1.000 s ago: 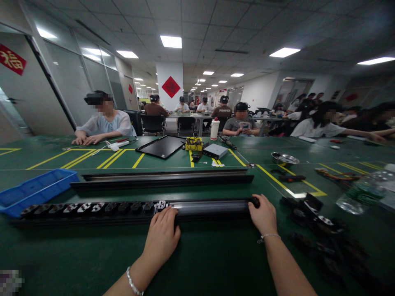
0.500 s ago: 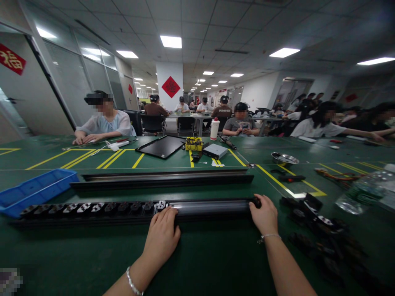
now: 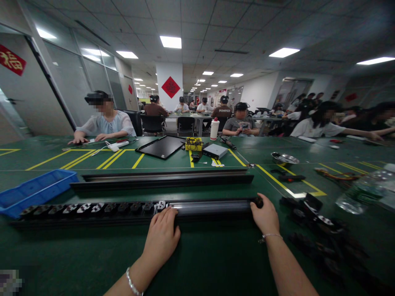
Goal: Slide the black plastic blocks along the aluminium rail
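Note:
A long black metal channel (image 3: 212, 209) lies across the table in front of me. A row of black socket modules (image 3: 83, 208) fills its left half, some with pale metal contacts on top. My left hand (image 3: 163, 230) rests closed over the near edge of the channel, its fingertips beside the rightmost module. At the channel's right end, my right hand (image 3: 266, 218) pinches a small dark piece (image 3: 258, 201) that looks like another socket module; my fingers partly cover it. Whether that piece touches the channel, I cannot tell.
Behind lies a second black channel (image 3: 166, 181). A blue bin (image 3: 40, 189) stands left. Loose black modules (image 3: 321, 226) and a plastic bottle (image 3: 354, 197) lie right. Farther back are a metal bowl (image 3: 285, 158), a dark panel (image 3: 160, 147) and a grey box (image 3: 215, 151). Co-workers sit around.
My right hand has shifted slightly right and up, showing more of the dark piece. My left hand stays put. The co-worker at the left has moved their hands apart.

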Motion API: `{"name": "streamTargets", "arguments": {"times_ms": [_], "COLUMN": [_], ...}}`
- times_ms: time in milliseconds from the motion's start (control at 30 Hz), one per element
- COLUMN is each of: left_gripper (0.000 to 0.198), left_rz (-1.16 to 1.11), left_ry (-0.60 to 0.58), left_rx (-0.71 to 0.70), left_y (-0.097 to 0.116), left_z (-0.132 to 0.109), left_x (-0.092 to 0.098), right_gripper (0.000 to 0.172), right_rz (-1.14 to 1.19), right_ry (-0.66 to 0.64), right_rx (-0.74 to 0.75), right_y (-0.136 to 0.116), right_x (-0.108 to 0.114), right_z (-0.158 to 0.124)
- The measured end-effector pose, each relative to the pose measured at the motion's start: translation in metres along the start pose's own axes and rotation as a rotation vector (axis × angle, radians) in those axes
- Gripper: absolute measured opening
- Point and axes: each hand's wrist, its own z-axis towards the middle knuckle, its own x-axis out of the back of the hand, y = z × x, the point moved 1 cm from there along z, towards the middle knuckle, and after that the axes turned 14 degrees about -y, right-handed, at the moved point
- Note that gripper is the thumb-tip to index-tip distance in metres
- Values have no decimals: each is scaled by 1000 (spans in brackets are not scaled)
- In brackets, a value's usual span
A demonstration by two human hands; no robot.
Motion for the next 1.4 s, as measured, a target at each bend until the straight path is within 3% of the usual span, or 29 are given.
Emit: {"name": "streamTargets", "arguments": {"times_ms": [967,1400], "left_gripper": [36,36], "left_rz": [-2,5], "left_ry": [9,6], "left_rx": [2,-1], "left_y": [0,-2], "left_z": [0,0], "left_x": [0,-3], "right_gripper": [48,48], "right_rz": [-31,-20], "right_ry": [-30,-72], "right_rx": [-53,-158], "right_y": [2,-1], "right_x": [4,11], "right_z": [3,3]}}
